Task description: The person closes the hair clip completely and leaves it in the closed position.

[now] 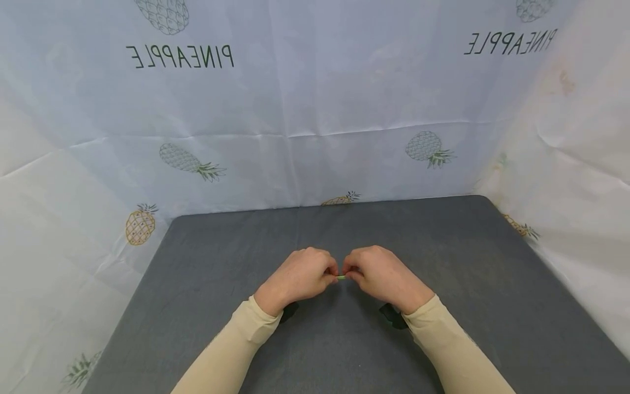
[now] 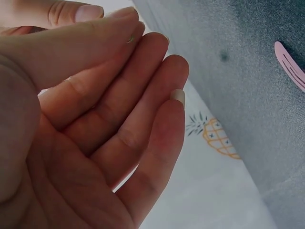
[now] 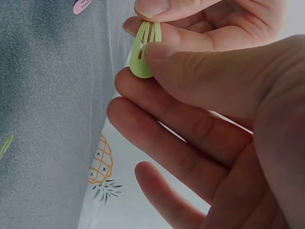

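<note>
A light green snap hair clip point(image 3: 140, 68) is held between my two hands over the dark table. In the head view only a thin sliver of the clip point(image 1: 341, 277) shows between the fingertips. My left hand point(image 1: 306, 272) pinches its narrow end between thumb and finger. The wide, rounded end is pinched by my right hand point(image 1: 383, 273), with the thumb lying across the clip's slot. The other fingers of both hands are loosely bent. From the left wrist, the clip is mostly hidden behind the left thumb and fingers.
A pink hair clip point(image 2: 289, 66) lies on the grey tabletop point(image 1: 221, 241). Part of another green clip point(image 3: 5, 145) shows at the right wrist view's left edge. White cloth printed with pineapples point(image 1: 315, 98) hangs behind and beside the table.
</note>
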Demonstrator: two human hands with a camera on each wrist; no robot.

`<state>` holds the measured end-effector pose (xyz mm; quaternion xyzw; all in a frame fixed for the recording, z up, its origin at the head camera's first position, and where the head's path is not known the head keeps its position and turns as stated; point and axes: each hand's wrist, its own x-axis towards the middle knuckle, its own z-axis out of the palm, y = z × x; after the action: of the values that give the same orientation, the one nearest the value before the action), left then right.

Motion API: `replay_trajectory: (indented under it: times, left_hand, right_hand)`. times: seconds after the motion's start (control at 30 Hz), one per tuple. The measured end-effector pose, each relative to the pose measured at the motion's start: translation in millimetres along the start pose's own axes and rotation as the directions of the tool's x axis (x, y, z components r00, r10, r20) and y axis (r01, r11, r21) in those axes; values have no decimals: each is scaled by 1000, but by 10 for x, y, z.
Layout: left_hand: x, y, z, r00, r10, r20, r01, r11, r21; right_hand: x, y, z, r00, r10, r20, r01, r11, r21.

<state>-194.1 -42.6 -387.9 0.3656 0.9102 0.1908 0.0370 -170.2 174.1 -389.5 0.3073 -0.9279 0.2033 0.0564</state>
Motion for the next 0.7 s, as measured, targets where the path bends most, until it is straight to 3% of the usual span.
replay_trajectory:
  times: [0.37, 0.7]
  left_hand:
    - [1, -21, 1, 998, 36, -44, -37, 999, -13]
    - [14, -53, 29, 1000, 18, -19, -19, 999, -36]
  right_hand:
    - [31, 11, 45, 999, 8, 36, -9, 1000, 26]
    - [53, 21, 61, 998, 21, 58, -22, 999, 29]
